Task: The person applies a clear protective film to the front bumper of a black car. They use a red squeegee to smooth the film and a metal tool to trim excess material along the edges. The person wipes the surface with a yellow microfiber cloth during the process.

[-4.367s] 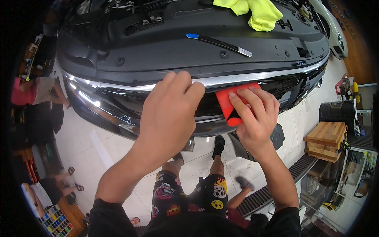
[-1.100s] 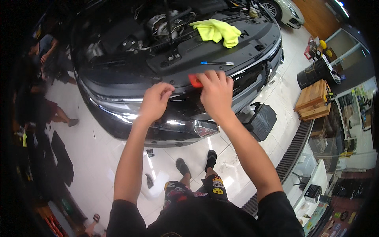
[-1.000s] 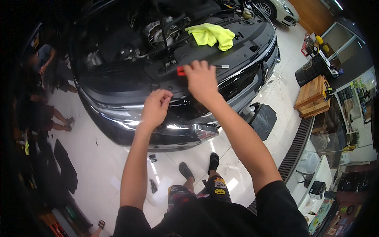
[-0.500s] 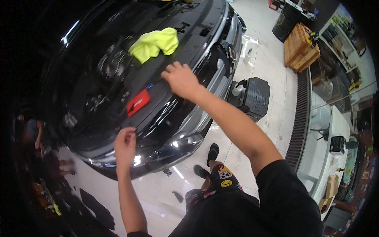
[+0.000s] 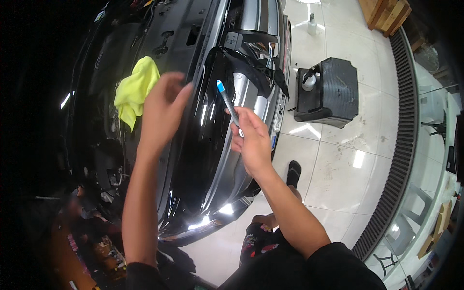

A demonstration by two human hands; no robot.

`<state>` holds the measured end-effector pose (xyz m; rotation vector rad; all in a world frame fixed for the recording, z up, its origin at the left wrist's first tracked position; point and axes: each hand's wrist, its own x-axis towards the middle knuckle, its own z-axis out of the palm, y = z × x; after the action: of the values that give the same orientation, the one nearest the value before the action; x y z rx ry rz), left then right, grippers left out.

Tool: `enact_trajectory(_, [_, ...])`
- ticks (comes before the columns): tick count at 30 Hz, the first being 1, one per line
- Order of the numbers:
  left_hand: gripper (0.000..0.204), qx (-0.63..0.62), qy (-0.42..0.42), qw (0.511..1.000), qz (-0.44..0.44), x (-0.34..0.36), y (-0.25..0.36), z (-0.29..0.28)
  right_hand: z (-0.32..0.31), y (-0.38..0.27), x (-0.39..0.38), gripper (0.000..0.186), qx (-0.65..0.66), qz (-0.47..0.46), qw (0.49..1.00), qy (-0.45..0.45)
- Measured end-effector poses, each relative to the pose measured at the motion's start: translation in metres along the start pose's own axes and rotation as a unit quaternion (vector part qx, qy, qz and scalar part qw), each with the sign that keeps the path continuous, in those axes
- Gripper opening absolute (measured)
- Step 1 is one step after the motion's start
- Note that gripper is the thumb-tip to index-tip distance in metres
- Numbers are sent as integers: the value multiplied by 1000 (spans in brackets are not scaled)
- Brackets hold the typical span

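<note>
My right hand [image 5: 251, 140] grips a slim grey pen-shaped tool [image 5: 229, 102] with a bright blue end, which points up and away. The tool is above the glossy black front panel [image 5: 193, 130] of a car, beside its silver trim. My left hand [image 5: 166, 99] is over the car's front, slightly blurred, its thumb and fingers apart with nothing visible between them. Just left of those fingers lies a crumpled yellow-green cloth [image 5: 137, 89]. A loose-edged black sheet [image 5: 251, 67] covers part of the grille area and ends in a pointed corner.
A black plastic stool-like box [image 5: 333, 92] stands on the tiled floor to the right, with a white pump bottle [image 5: 308, 82] in its tray. Farther off stands a clear spray bottle [image 5: 311, 24]. A dark floor grate [image 5: 406, 111] and a wooden crate [image 5: 386, 14] are beyond.
My right hand now holds the blue-ended tool; before, no tool showed in it. My left hand has moved up beside the cloth. The view has turned, and the red piece no longer shows.
</note>
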<state>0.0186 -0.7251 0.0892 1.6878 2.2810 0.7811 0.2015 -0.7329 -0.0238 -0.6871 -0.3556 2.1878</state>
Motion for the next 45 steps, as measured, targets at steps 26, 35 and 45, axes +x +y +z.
enact_trajectory(26, [15, 67, -90, 984, 137, 118, -12, 57, 10, -20, 68, 19, -40, -35, 999, -13])
enact_trajectory(35, [13, 16, -85, 988, 125, 113, -16, 59, 19, -13, 80, 18, -4, -58, 998, -20])
enact_trajectory(45, [16, 83, -70, 986, 127, 104, 4, 65, 18, -18, 82, 17, 14, -48, 999, -13])
